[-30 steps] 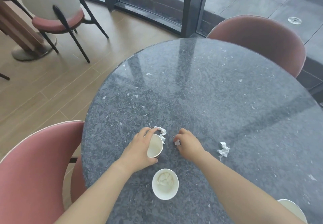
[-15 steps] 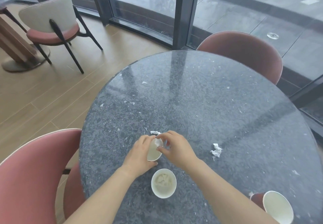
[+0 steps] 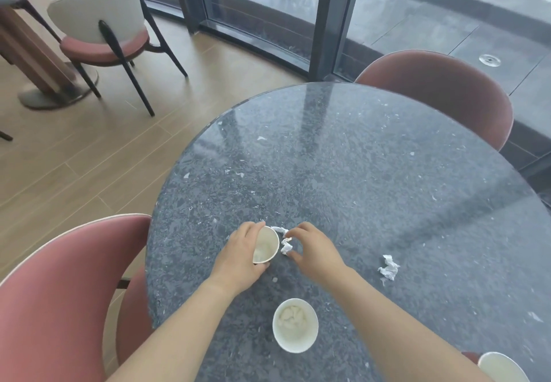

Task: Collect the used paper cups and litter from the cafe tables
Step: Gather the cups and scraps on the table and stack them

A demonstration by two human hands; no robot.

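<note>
My left hand (image 3: 241,257) grips a white paper cup (image 3: 264,245) tilted on its side on the dark stone table (image 3: 372,190), its mouth facing right. Just beside that mouth my right hand (image 3: 316,249) curls round a crumpled white tissue (image 3: 285,246), thumb below and fingers above it. A second paper cup (image 3: 295,324) stands upright nearer me with crumpled paper inside. Another crumpled tissue (image 3: 388,267) lies on the table to the right. A third cup (image 3: 501,368) shows at the bottom right edge, partly cut off.
Pink upholstered chairs stand at the near left (image 3: 59,292) and the far right (image 3: 441,95) of the round table. A cream-backed chair (image 3: 101,23) and another table's base (image 3: 56,92) are on the wooden floor at the upper left. Glass walls run behind.
My right hand has put a small scrap into the tilted cup and moved back to the tissue beside the cup's mouth. The view has tilted up, showing more of the table.
</note>
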